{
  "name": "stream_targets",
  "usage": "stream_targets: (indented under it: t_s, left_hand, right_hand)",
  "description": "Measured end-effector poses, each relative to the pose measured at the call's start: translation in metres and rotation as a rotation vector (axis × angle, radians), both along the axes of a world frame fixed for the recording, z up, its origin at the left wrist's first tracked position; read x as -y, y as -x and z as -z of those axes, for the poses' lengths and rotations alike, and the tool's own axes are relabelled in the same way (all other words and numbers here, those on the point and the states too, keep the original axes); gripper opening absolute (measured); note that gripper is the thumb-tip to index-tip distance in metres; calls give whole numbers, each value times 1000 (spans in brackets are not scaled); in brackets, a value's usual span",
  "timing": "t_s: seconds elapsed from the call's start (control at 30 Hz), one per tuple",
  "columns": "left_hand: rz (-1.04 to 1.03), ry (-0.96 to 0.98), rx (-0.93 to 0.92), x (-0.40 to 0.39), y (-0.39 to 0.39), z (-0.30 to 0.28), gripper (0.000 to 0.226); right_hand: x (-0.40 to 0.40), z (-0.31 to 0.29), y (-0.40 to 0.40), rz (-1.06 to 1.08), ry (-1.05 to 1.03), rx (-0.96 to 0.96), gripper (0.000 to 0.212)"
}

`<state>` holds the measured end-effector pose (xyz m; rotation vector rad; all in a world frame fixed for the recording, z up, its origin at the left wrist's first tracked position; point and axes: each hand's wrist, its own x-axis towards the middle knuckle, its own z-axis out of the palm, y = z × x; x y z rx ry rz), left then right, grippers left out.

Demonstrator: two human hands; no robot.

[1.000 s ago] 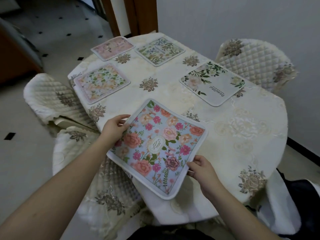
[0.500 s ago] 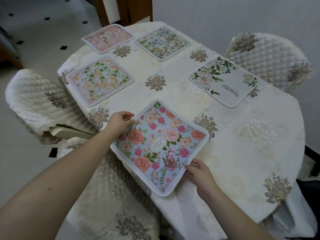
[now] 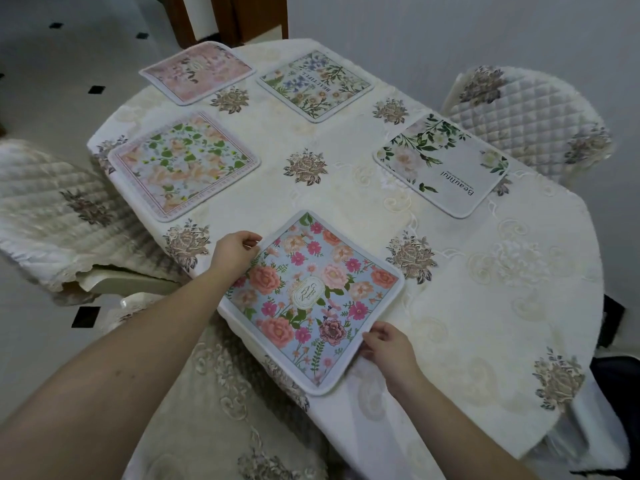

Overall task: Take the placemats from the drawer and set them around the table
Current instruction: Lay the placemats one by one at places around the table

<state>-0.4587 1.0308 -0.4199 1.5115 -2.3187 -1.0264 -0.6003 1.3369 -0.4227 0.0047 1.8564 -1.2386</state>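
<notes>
Overhanging the table (image 3: 485, 341) edge, blue placemat (image 3: 311, 299) tilts.

head view, looking down, near table (image 3: 346, 188)

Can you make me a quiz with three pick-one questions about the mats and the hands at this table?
1. Where is the mat with the word Beautiful and white flowers?
A. on the floor
B. by the right edge, near the quilted chair
C. under the blue mat

2. How many placemats are on the table?
A. two
B. five
C. eight

3. What are the hands doing?
A. both holding the blue flowery mat
B. waving in the air
C. pulling a chair

Answers: 1 B, the white mat lies beside the quilted chair. 2 B, five show on the table. 3 A, the left hand and right hand pinch edges of the blue mat.
</notes>
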Motion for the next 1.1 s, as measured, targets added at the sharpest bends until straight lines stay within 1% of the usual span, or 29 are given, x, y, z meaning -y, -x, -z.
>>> stream_targets:
  t_s: [0.6,0.73,0.8,0.87,0.93,1.0,1.1]
  left_hand:
    - [-22,22,-62,6,10,11,25]
    - [-39,4,-59,5,9,15,28]
    - [-66,13,-47,2,7,16,33]
    - [-92,46,-40,-3,3,17,38]
    - [-71,108,-24,-15,0,18,39]
    - [-19,167,-28,-35,-2,20,37]
    - [65,199,-54,-76,-1,22,39]
  right_hand:
    - [0,12,5,1,-38,-101,9]
    - [-1,18,7,-8,-70,-160,10]
    - [-3,17,7,-30,-97,-240,13]
    - [-7,13,7,-89,-146,-394,13]
    - [-12,7,4,-191,-166,-536,11]
    - [-17,8,-1,-351,-129,-660,19]
    - [-22,22,-12,-752,-45,-969,31]
